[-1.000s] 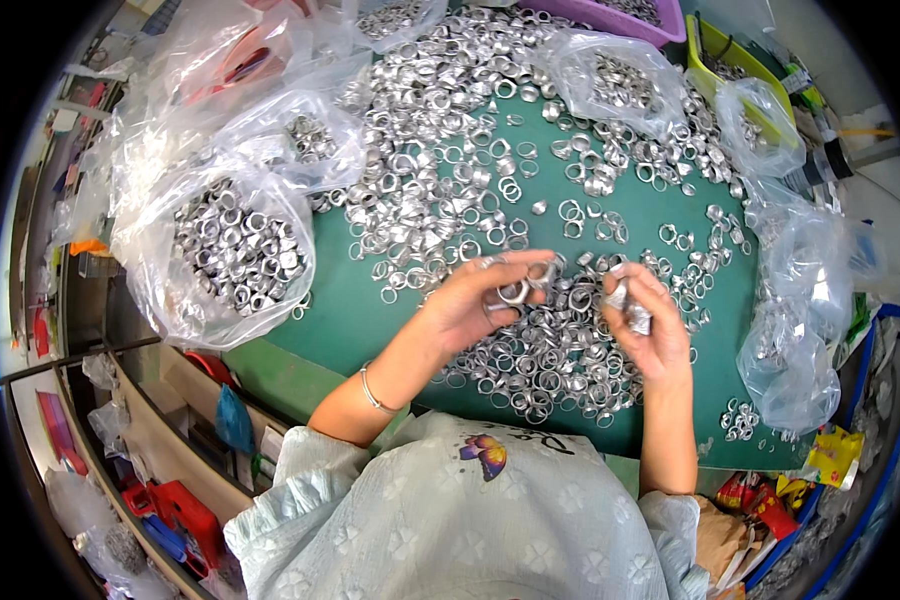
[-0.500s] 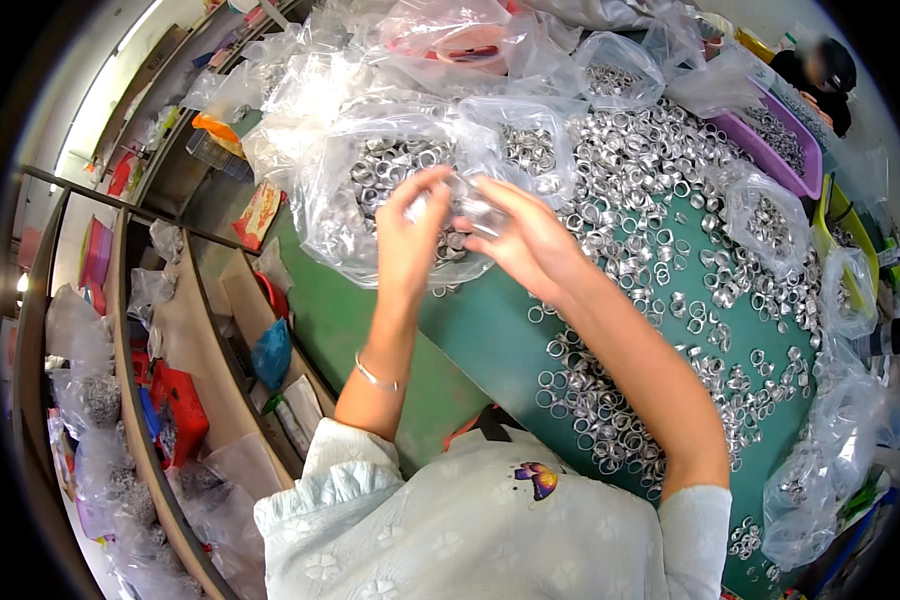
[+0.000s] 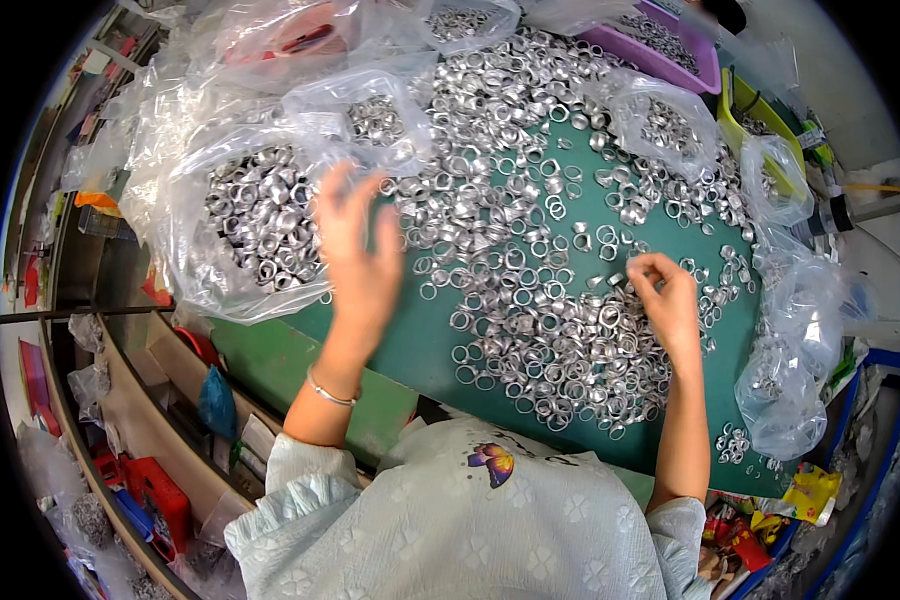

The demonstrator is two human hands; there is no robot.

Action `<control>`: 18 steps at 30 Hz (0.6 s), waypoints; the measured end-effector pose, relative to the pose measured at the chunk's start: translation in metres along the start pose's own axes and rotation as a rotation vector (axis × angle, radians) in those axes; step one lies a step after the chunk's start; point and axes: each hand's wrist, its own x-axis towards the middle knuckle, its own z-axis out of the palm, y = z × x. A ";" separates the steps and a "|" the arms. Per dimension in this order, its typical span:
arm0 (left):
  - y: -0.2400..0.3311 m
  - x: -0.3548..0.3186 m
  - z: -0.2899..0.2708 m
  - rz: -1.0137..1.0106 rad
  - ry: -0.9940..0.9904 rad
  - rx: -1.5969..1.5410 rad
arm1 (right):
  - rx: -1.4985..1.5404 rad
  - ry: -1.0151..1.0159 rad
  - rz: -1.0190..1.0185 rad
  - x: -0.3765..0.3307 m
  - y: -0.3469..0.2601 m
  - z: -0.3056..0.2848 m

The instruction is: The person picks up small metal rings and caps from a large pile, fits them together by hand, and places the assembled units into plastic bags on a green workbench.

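Note:
Many silver metal rings [image 3: 570, 340] lie in a wide loose pile over the green tabletop. Beside the right edge of a clear plastic bag [image 3: 185, 265] full of rings, my left hand [image 3: 355, 255] hovers with its fingers spread and blurred by motion; I see nothing in it. My right hand [image 3: 672, 305] is over the right part of the loose pile, thumb and forefinger brought together in a pinch. Whether a ring is between those fingertips is too small to tell. A second open bag of rings [image 3: 375, 120] sits behind the first.
Another bag of rings [image 3: 665, 125], a purple basket [image 3: 705, 70] and a yellow-green basket [image 3: 735, 120] stand at the far right. Crumpled clear bags [image 3: 795, 340] line the right edge. Wooden shelving [image 3: 145, 400] with a red basket [image 3: 160, 495] is on the left.
My hands were together over the left bag, around something clear and shiny. Now they are apart, the right one far to the right over the loose rings. The view has shifted rightward.

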 end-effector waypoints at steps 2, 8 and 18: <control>0.036 -0.006 0.027 0.050 -0.268 -0.338 | -0.058 0.057 -0.013 0.002 0.009 -0.004; 0.078 -0.024 0.126 0.233 -0.625 -0.168 | -0.233 -0.019 -0.203 0.003 0.000 0.000; 0.067 -0.029 0.148 0.411 -0.707 0.061 | -0.182 -0.063 -0.381 0.003 0.022 -0.008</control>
